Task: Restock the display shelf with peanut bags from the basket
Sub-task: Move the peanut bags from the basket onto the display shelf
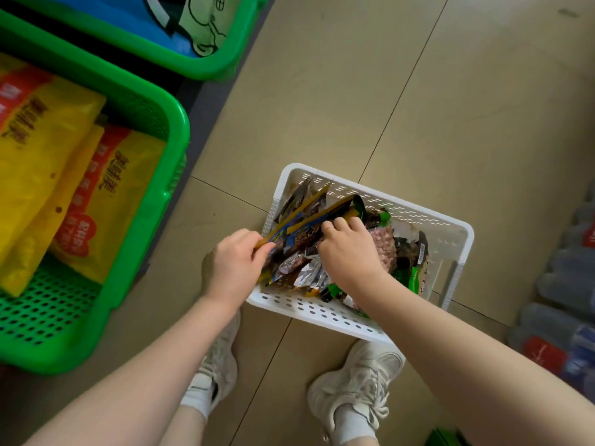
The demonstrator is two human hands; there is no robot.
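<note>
Far left of both hands sit two green bins (174, 130) on the shelf, the nearer one holding yellow bags (48, 162) with part of its perforated floor bare.

The left hand (233, 268) hangs at the near-left corner of the white basket (322, 312), which stands on the floor just ahead of the person's shoes (357, 381). Its grip is pinched on the low end of a sheaf of flat peanut bags (309, 220) with yellow top strips, which slant up and away from it toward the basket's far wall.

Just right of that, the right hand (349, 249) reaches down into the middle of the basket. Its fingers (341, 225) are curled over the same sheaf, apparently pinching the bags' upper part; how many bags it has cannot be told. Under and to the right of this hand lie loose mixed packets (415, 252), some green, one showing reddish nuts. Far right, wrapped bottles (560, 284) stand along the edge of view.

The step in hand looks like gathering bags out of the basket, so shelving is not yet begun for this bunch. Next, both hands would need to square the sheaf, lift it free of the loose packets, and carry it left to the shelf without dropping the slippery flat bags.
</note>
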